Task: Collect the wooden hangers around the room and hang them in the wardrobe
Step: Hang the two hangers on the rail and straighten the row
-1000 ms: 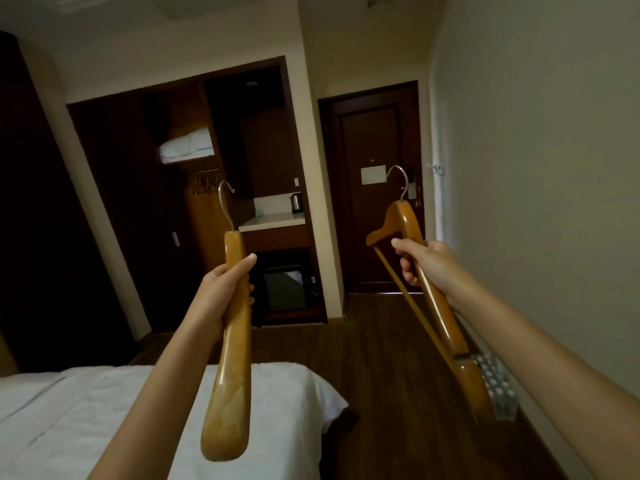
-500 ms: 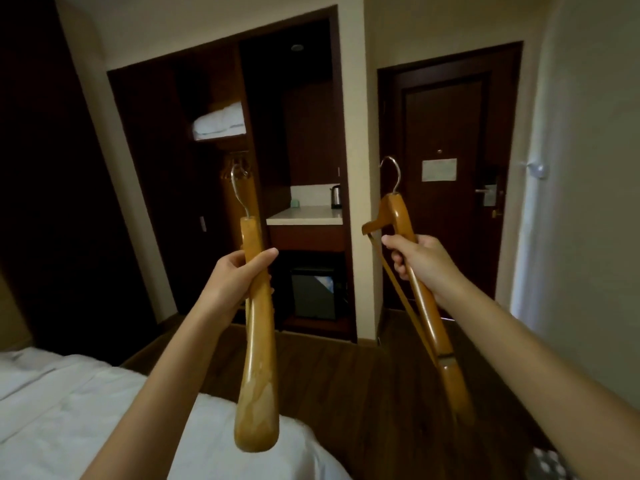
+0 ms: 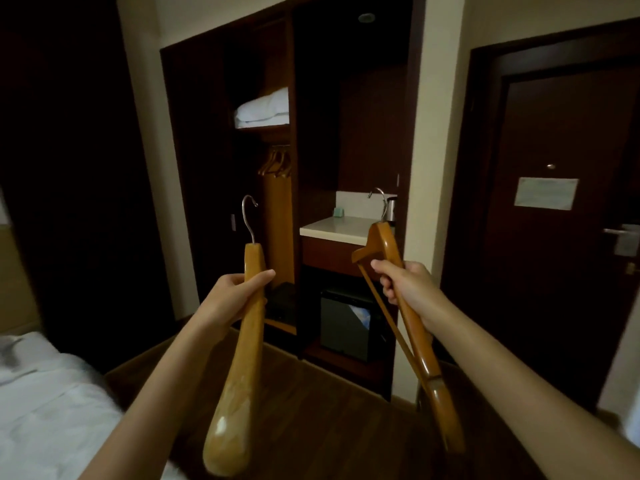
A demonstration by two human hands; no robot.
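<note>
Near left: bed (image 3: pixel 41 393), white sheets. My left hand (image 3: pixel 232 299) grips the left hanger (image 3: pixel 239 393) just under its neck, with the fingers wrapped round the wood and the thumb across the front. The hook points up, and the long arm hangs down toward me, seen edge-on.

Far, behind it: the open wardrobe (image 3: pixel 294 98). Folded linen (image 3: pixel 263 110) on the shelf, hung hangers (image 3: pixel 275 164) on the rail beneath.

Right of that: counter (image 3: pixel 336 228) with kettle (image 3: pixel 391 209), fridge (image 3: pixel 349 320) below.

My right hand (image 3: pixel 405 289) is clamped on the right hanger (image 3: pixel 429 370) near the top, fingers curled round the shoulder and bar. Hook up, far end sloping down.

The two hangers are apart in mid-air, short of the wardrobe.

Far right: dark door (image 3: pixel 554 271) with a pale notice (image 3: pixel 545 194).
</note>
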